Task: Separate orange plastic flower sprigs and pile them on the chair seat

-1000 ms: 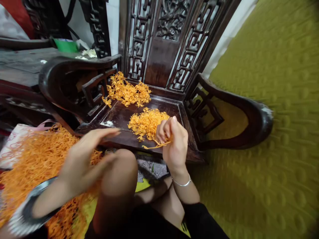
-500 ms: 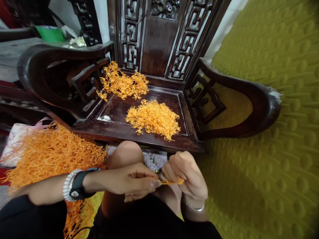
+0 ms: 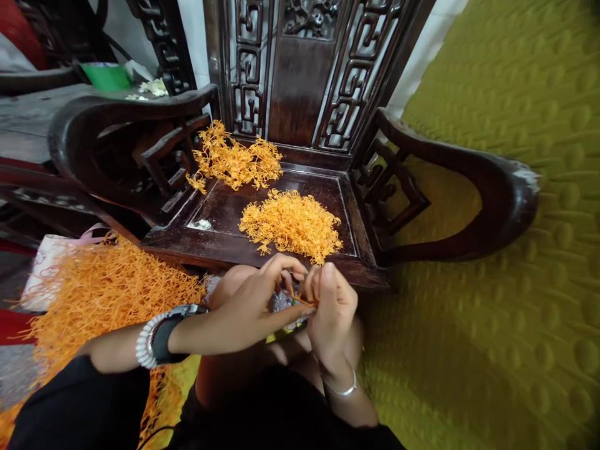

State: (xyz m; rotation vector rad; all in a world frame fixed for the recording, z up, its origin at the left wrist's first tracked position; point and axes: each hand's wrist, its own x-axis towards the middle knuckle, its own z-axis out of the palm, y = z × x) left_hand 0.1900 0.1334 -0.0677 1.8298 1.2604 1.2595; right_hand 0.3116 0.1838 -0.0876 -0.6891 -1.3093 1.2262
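Note:
A thin orange strand [image 3: 300,299] runs between my two hands, just in front of the chair seat. My right hand [image 3: 330,306] is closed, its fingers folded against the strand. My left hand [image 3: 262,300], its thumb reaching toward the right fingertips, holds the strand among curved fingers; the exact grip is partly hidden. Beyond them on the dark wooden seat [image 3: 220,247] lies a heap of small knotted orange pieces [image 3: 293,222]. Behind it to the left is a second, looser heap of orange pieces [image 3: 239,162]. A large mass of long orange strands [image 3: 117,281] spreads at my left.
The carved chair has a curved left armrest [image 3: 70,144] and right armrest [image 3: 506,181]. A green bowl [image 3: 107,77] stands on the side surface at upper left. A white bag [image 3: 44,265] lies beside the strands. Yellow bumpy material [image 3: 492,337] covers the right side.
Both hands have moved up toward the seat edge. My left fingers have gone from a flat pinch to a curved, more spread shape around the strand. The view has shifted slightly.

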